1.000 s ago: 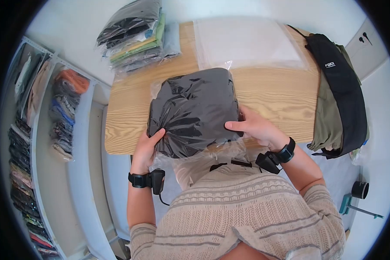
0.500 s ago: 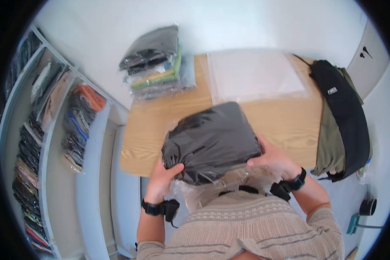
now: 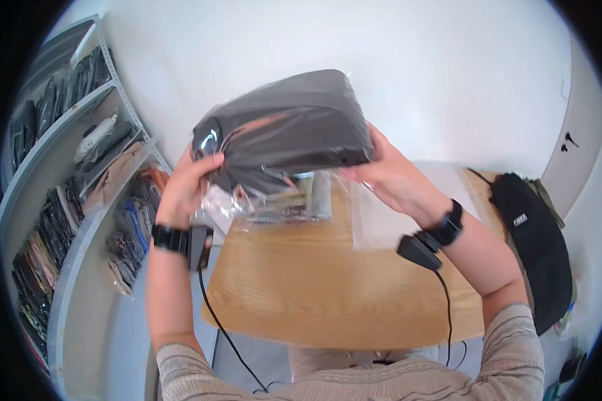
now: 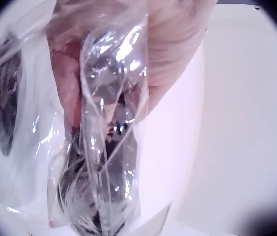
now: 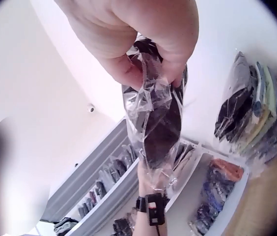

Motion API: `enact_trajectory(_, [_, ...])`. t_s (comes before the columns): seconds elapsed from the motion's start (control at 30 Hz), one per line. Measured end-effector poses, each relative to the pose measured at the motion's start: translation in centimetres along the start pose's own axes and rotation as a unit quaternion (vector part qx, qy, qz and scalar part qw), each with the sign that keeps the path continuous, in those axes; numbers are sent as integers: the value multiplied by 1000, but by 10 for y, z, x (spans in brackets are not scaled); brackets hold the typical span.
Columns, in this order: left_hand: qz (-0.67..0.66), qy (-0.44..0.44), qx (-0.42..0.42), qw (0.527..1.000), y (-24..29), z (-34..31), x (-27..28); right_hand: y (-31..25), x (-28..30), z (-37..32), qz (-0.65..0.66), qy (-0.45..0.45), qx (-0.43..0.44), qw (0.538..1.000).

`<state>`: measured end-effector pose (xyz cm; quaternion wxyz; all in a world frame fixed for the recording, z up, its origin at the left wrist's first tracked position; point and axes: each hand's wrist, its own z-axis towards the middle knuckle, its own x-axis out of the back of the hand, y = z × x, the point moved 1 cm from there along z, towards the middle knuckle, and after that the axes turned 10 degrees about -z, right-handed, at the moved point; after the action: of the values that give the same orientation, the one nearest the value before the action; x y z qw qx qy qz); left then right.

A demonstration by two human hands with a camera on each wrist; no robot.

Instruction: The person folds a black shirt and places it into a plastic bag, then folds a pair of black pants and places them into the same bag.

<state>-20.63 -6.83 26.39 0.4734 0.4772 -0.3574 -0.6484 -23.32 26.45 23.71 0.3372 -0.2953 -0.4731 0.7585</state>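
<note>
A folded dark garment in a clear plastic bag [image 3: 294,127] is held up above the table in the head view. My left hand [image 3: 186,184] grips its left end, thumb on the near face. The right hand [image 3: 398,177] pinches the right end between thumb and fingers. From the left wrist, loose shiny plastic [image 4: 114,64] hangs across the left hand [image 4: 173,44]. In the right wrist view the right hand [image 5: 143,34] pinches the bag's end [image 5: 160,113], seen edge-on. Behind the package, a stack of bagged garments [image 3: 294,207] is partly hidden.
The wooden table [image 3: 341,294] carries a pile of flat clear bags [image 3: 408,220] at the back. At its right lies a black bag with a white label [image 3: 538,260]. Shelves [image 3: 80,267] with bagged clothes line the left side. Cables [image 3: 221,321] hang from both wrists.
Both hands have lifted the bagged garment from the table's near edge up in front of the wall, tilting it more upright. The head view has tipped upward.
</note>
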Motion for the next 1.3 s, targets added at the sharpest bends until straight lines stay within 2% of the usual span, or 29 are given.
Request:
enact_trajectory(0.07, [-7, -25, -38, 999, 9, 46, 14, 19, 0, 47, 14, -5, 31, 999])
enact_trajectory(0.1, [-9, -28, -52, 998, 4, 68, 32, 28, -1, 70, 70, 8, 42, 997])
enact_trajectory(0.13, [-29, 1, -15, 999, -9, 93, 58, 39, 1, 92, 128, 21, 51, 990])
enact_trajectory(0.17, [-50, 31, 25, 998, -18, 112, 74, 61, 6, 110, 101, 32, 19, 994])
enact_trajectory(0.2, [40, 49, 64, 996, -24, 117, 80, 85, 12, 123, 75, 44, -13, 996])
enact_trajectory(0.27, [171, 99, 60, 978, -80, 175, 143, 120, 15, 131, -39, 62, -91, 993])
enact_trajectory(0.3, [170, 99, 56, 979, -80, 173, 136, 125, 14, 133, -42, 60, -87, 993])
enact_trajectory(0.37, [173, 144, 44, 973, -83, 157, 114, 131, 11, 133, -102, 129, -102, 981])
enact_trajectory(0.4, [172, 144, 47, 973, -86, 162, 119, 131, 12, 136, -102, 129, -105, 981])
enact_trajectory(0.47, [114, 106, 17, 988, -92, 169, 127, 129, 15, 142, -136, 116, -44, 983])
enact_trajectory(0.5, [86, 108, -10, 990, -94, 174, 129, 132, 18, 147, -135, 116, -48, 983])
enact_trajectory(0.63, [108, 146, 11, 983, -101, 183, 131, 137, 21, 157, -142, 105, -43, 983])
enact_trajectory(0.7, [127, 132, 19, 983, -98, 178, 132, 136, 22, 151, -166, 101, -37, 980])
enact_trajectory(0.77, [146, 117, 29, 982, -93, 173, 131, 133, 26, 137, -228, 148, -96, 958])
enact_trajectory(0.9, [144, 98, 35, 984, -88, 165, 127, 128, 34, 130, -200, 117, -90, 969])
enact_trajectory(0.97, [144, 103, 29, 984, -86, 161, 124, 114, 25, 124, -127, 80, -75, 986])
enact_trajectory(1.03, [136, 165, 29, 976, -84, 157, 130, 127, 31, 126, -171, 70, -72, 980])
enact_trajectory(1.1, [172, 186, 19, 967, -84, 148, 136, 131, 32, 120, -212, 60, -70, 973])
enact_trajectory(1.17, [211, 204, 12, 956, -84, 137, 143, 126, 33, 103, -294, 81, -124, 944])
enact_trajectory(1.23, [174, 250, -32, 952, -86, 124, 158, 108, 35, 77, -298, 82, -130, 942])
enact_trajectory(1.27, [177, 246, -25, 953, -87, 115, 164, 98, 37, 63, -305, 84, -134, 939])
enact_trajectory(1.3, [180, 252, -78, 948, -87, 102, 169, 87, 42, 46, -301, 92, -141, 939])
